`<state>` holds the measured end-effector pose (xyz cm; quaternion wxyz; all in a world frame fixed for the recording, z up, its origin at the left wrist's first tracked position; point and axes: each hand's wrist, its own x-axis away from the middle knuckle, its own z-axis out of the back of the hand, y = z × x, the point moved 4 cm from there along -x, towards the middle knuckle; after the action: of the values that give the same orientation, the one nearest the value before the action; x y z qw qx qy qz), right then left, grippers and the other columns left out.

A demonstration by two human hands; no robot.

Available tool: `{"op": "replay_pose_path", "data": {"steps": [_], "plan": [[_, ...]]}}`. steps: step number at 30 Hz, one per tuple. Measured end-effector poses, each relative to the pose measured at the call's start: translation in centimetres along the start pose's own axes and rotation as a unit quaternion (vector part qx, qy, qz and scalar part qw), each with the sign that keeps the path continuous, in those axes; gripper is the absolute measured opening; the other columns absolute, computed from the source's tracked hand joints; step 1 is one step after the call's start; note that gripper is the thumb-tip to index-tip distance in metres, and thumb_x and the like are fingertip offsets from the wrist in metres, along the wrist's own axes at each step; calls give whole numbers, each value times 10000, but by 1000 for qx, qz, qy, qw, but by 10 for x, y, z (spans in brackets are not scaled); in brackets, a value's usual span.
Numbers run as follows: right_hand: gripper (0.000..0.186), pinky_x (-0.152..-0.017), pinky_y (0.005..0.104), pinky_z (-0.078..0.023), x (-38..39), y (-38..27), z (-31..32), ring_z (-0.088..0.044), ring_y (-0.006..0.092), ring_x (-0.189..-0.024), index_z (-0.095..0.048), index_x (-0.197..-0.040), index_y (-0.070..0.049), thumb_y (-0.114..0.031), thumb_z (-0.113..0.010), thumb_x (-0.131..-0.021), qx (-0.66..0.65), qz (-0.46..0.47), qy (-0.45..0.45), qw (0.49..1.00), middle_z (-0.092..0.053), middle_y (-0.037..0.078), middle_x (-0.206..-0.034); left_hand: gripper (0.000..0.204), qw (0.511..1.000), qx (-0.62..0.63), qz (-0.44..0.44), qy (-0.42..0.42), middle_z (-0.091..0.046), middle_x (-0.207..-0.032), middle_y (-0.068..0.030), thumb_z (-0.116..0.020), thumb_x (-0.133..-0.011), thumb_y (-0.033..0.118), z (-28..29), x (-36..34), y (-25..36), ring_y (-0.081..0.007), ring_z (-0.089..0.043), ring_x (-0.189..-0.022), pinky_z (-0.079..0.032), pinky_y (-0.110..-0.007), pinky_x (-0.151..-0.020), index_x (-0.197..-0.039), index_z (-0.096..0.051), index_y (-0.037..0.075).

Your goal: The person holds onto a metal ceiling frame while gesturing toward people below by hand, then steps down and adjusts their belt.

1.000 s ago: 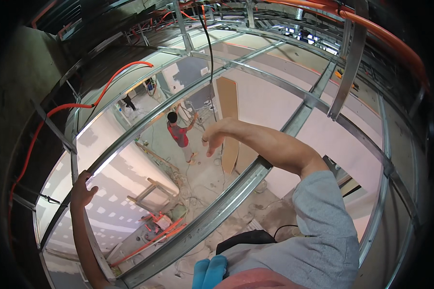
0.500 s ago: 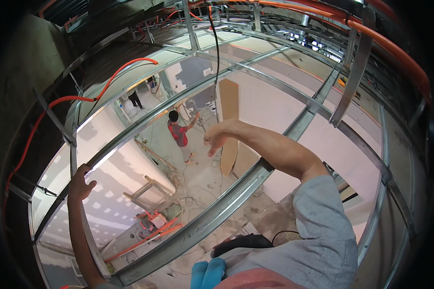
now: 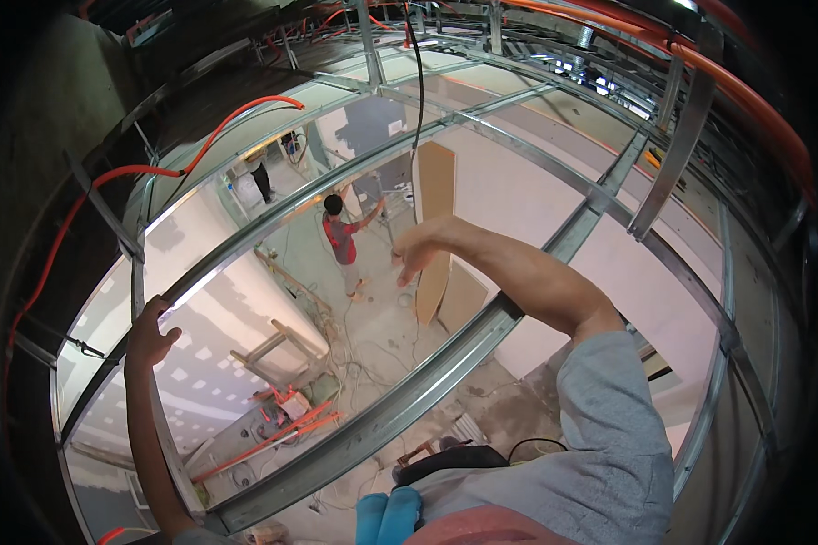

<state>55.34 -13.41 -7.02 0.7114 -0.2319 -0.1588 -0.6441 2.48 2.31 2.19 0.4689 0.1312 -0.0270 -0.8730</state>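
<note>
My left hand [image 3: 149,337] is at the left end of a long metal ceiling channel [image 3: 286,211], its fingers hooked over the channel and the thumb standing apart. My right arm reaches across a nearer metal channel [image 3: 382,411], the forearm passing just over it. Beyond that channel my right hand [image 3: 415,252] hangs bent at the wrist in the opening of the frame, fingers loose and pointing down, with nothing visible in it. A black cable [image 3: 419,82] drops from above, passing behind the right hand.
Far below, a person [image 3: 341,238] in a red and grey top stands on the floor. A sawhorse-like wooden frame [image 3: 280,352] and orange poles [image 3: 268,447] lie lower left. An orange conduit [image 3: 211,145] curves at upper left; a metal strap [image 3: 677,150] hangs at right.
The view has shifted slightly, so the frame and floor sit a little differently. Both hands keep nearly the same pose; the right hand still hangs loose.
</note>
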Motion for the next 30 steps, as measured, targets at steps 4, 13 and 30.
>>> {"op": "replay_pose_path", "data": {"steps": [4,13,30], "plan": [[745,-1029,415,-471,8,-5,4,-590,339,-1257,-547,-1425,-44,-530,-693,-880,-12,3,-18,1000,-615,150,-1392,615,1000,18,6,-6,-496,-1490,-213,-815,-750,128,0,0,-1,-364,-538,-1318,-430,-418,-1106,-1297,-551,29],[748,-1011,417,-477,16,-9,12,-604,342,-1233,-573,-1388,-23,-532,-711,-858,-2,-2,-6,1000,-629,173,-1360,610,1000,13,6,-6,-510,-1474,-210,-814,-751,139,3,1,4,-361,-544,-1315,-434,-413,-1103,-1287,-544,29],[774,-1054,447,-460,10,-5,8,-555,338,-1304,-542,-1448,-96,-570,-696,-856,1,-10,-2,1000,-581,135,-1433,554,999,19,-25,17,-632,-1215,-122,-812,-732,156,4,2,6,-312,-613,-1165,-483,-411,-981,-1218,-560,69]]}}
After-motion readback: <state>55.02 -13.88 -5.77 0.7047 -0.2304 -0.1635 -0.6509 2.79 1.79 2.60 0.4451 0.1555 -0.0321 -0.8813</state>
